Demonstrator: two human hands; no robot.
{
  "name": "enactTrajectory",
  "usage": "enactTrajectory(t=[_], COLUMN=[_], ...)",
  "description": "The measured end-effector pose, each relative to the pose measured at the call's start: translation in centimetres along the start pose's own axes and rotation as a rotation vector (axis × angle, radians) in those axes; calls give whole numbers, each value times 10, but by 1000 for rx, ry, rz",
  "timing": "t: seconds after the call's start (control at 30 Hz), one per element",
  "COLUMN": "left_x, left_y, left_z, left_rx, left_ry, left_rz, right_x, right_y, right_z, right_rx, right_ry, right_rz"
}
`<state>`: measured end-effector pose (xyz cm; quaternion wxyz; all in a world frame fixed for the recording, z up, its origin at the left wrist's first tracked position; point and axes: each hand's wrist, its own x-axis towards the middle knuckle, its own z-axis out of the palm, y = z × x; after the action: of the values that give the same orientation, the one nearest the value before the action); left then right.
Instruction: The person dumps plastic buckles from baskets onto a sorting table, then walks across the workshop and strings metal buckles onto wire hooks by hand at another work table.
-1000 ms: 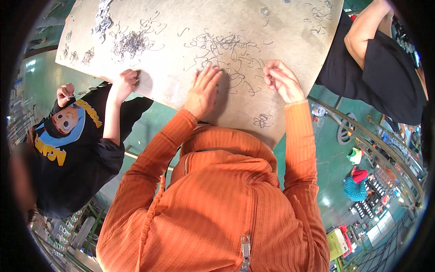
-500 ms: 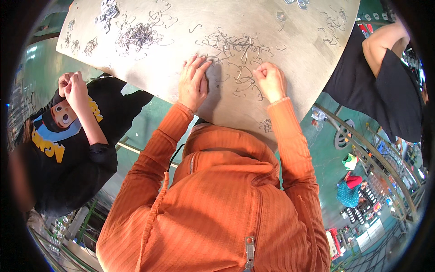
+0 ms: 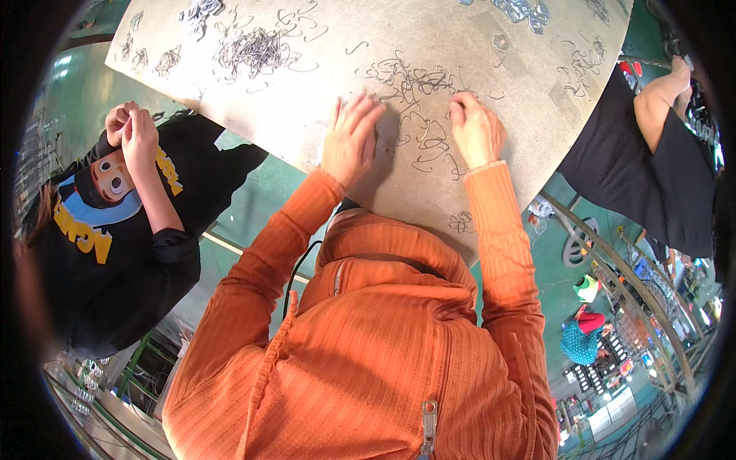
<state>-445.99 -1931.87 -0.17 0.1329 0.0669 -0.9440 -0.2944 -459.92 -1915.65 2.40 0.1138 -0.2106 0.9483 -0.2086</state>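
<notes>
Dark, thin S-shaped wire hooks (image 3: 418, 80) lie in a loose heap in front of my hands on the pale tabletop (image 3: 307, 123). Several more are scattered down toward me between the two hands. My left hand (image 3: 351, 142) is to the left of the heap, low over the tabletop, with its fingers stretched and a little blurred. To the right of the scattered hooks, my right hand (image 3: 478, 132) has its fingers bent and the thumb and index tips close together at the heap's edge. Whatever is between those tips is too small to make out.
A denser hook pile (image 3: 257, 52) lies farther left, with small bunches near the left edge. Shiny metal pieces (image 3: 524, 11) are at the far edge. More hooks (image 3: 584, 65) lie at right. A person in black (image 3: 138, 222) sits at left; another person's dark clothing (image 3: 640, 169) is at right.
The whole view has shifted, so the table and hooks appear farther right. The fingers of my left hand are stretched a little more apart. My right fingertips have come closer to the heap's edge.
</notes>
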Motion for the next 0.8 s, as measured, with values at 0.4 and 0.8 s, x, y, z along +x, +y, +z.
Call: enactTrajectory(t=[0.4, 0.8], left_x=[-4, 32], left_y=[-24, -43], left_z=[-9, -4], left_rx=[12, 159], left_ry=[17, 65], left_rz=[-30, -60], right_x=[9, 27], right_y=[-37, -27], right_z=[20, 17], right_rx=[150, 10], right_ry=[-124, -134], right_rz=[-95, -97])
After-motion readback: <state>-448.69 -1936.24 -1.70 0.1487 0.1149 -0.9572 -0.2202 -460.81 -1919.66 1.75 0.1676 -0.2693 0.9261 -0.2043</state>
